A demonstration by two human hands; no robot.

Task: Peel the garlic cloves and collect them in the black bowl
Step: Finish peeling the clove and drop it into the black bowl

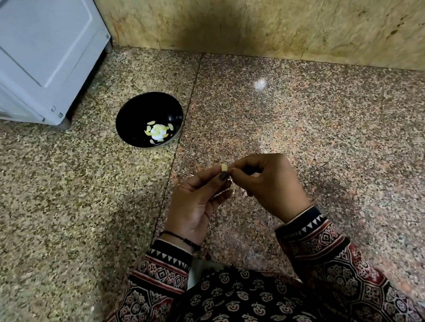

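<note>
Two dark printed cloth sleeves are closest, one on each wrist. The left hand pinches one small pale yellow garlic clove between thumb and fingertip; the right hand, fingers curled, pinches the same clove from the other side. Further out on the speckled stone floor, well apart from the hands, stands one round black bowl holding a small heap of peeled cloves, too glary to count
</note>
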